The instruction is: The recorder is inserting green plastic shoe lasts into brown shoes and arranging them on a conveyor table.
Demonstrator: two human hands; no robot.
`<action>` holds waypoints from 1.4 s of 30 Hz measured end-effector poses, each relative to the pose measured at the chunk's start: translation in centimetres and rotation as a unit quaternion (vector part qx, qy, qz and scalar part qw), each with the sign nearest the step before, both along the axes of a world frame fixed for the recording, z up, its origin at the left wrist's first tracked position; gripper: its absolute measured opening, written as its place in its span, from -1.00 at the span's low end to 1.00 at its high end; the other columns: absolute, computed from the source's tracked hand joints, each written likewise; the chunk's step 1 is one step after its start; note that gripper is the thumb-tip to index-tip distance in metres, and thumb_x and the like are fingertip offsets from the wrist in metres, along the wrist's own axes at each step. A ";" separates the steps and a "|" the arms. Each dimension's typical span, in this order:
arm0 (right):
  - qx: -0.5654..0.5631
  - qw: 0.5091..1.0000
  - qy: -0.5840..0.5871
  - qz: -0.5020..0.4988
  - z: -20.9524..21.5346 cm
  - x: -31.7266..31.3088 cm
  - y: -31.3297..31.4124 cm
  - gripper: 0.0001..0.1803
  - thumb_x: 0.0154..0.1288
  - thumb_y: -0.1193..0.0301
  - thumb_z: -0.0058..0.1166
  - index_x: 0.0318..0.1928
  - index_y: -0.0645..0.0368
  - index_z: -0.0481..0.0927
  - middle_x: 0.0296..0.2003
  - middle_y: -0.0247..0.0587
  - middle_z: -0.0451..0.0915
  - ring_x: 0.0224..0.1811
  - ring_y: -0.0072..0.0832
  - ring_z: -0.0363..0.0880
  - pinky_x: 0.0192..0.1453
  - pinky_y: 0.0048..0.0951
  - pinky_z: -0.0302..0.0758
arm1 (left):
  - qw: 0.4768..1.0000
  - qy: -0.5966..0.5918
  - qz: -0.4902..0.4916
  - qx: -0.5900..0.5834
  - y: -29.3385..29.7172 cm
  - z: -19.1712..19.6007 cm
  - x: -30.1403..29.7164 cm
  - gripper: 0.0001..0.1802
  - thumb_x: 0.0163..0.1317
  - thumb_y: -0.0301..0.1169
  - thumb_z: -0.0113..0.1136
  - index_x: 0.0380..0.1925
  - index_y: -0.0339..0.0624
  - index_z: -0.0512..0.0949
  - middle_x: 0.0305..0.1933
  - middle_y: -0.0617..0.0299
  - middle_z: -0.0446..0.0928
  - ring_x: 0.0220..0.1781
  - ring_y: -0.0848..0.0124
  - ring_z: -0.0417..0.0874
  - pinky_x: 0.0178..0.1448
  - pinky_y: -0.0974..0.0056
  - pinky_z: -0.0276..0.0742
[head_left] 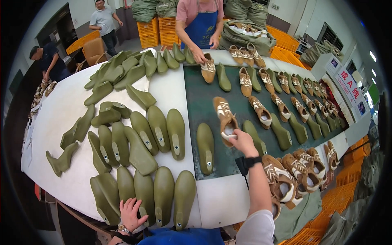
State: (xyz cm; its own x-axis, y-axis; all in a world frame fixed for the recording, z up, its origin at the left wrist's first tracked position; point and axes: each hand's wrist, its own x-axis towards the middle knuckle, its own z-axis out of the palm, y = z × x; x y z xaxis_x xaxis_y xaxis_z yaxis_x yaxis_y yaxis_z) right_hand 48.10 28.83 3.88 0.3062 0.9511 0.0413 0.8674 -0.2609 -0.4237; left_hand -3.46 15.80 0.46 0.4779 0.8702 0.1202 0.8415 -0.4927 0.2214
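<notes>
a white tabletop [45, 151] spreads from ten to twelve o'clock, a dark green mat [222, 163] at one! beyond, at twelve, orange crates [148, 33] and stuffed sacks [143, 11] back a person in a blue apron [202, 30], hand on another shoe [207, 70]. olive lasts [176, 134] crowd from ten to twelve; a loose shoe cluster [302, 173] bunches at two.

and here's the right hand [244, 143], toward one, gripping a brown-and-white shoe [223, 116] by its heel, over the mat, toe pointing to eleven! a single last [205, 149] lies close by at its seven. the left hand [132, 214], at ten, grasps nothing, fingers spread on the nearest lasts.
</notes>
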 end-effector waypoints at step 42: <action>-0.112 0.937 -0.305 -0.125 1.7 5.8 -29.1 -0.88 -0.01 0.41 0.14 -0.47 0.21 0.63 -0.25 -0.07 0.49 -0.10 -0.01 0.46 -0.17 -0.20 0.50 | 0.991 -0.097 -0.039 0.089 0.0 -1.7 -1.2 -0.36 -0.01 0.04 0.21 0.01 -0.14 0.46 -0.07 0.07 0.49 0.07 0.17 0.43 0.29 -0.06 0.09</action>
State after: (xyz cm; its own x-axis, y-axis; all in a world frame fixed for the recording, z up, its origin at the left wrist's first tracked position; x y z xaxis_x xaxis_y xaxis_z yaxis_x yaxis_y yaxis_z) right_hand 53.89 -0.31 5.61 0.5054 0.8583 0.0885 0.8302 -0.5116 0.2215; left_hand -4.63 15.77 -1.22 0.4959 0.7881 0.3648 0.7498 -0.6005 0.2780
